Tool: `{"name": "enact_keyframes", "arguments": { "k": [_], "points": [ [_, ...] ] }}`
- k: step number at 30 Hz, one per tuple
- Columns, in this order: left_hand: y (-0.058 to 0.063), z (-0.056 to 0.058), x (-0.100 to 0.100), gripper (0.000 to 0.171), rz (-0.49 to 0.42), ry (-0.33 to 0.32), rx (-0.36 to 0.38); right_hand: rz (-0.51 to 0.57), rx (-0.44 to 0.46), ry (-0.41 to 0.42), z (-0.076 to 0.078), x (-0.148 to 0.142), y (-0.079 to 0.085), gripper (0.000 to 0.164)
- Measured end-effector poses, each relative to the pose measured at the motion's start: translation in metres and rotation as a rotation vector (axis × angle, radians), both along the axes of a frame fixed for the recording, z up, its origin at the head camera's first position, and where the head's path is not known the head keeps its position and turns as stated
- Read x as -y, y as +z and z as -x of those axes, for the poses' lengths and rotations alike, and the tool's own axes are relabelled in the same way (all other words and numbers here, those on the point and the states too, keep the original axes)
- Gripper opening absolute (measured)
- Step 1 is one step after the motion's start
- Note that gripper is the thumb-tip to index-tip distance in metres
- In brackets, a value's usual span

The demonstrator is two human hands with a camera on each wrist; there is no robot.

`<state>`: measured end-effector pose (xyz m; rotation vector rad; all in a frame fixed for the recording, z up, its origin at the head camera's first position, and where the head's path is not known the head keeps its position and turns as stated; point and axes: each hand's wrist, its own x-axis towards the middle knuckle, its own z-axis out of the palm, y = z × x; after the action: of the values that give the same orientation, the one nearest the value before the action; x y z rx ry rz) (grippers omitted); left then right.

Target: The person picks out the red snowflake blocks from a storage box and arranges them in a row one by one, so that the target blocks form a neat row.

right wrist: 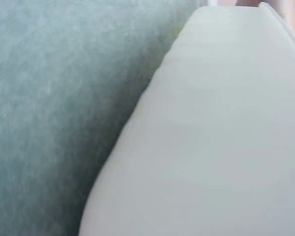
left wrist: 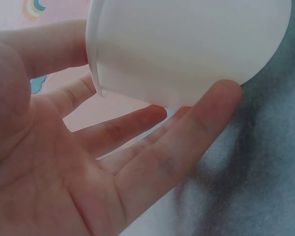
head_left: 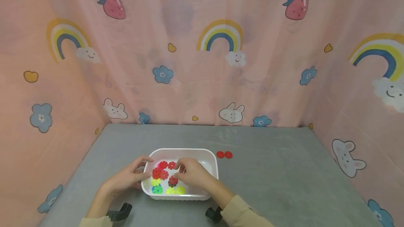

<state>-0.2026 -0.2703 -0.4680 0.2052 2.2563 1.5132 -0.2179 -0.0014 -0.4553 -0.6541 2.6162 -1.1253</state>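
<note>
The left hand (head_left: 127,176) grips the left end of the white plastic tray (head_left: 189,149) on the grey table. The right hand (head_left: 192,172) reaches inside, thumb and index finger slightly parted beside red notched discs (head_left: 163,174); contact is unclear. Yellow discs (head_left: 180,190) lie near; two loose red discs (head_left: 228,155) lie to the right, beyond the tray.

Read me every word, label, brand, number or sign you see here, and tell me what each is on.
No text can be read in any view.
White tray: none visible.
Pink curtain: printed pictures, plus faint marks too blurred to read.
Flower-shaped pieces: too small to tell.
</note>
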Motion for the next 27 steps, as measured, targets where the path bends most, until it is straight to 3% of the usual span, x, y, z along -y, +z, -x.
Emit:
{"name": "enact_keyframes", "arguments": {
  "k": [9,27],
  "points": [
    [-0.004,0.003,0.002,0.057,-0.008,-0.002,0.005,-0.045,0.118,-0.002,0.001,0.011,-0.012,0.018],
    [-0.002,0.002,0.002,0.057,-0.010,-0.006,0.004,-0.148,0.054,0.023,0.007,0.017,-0.025,0.016]
  ]
}}
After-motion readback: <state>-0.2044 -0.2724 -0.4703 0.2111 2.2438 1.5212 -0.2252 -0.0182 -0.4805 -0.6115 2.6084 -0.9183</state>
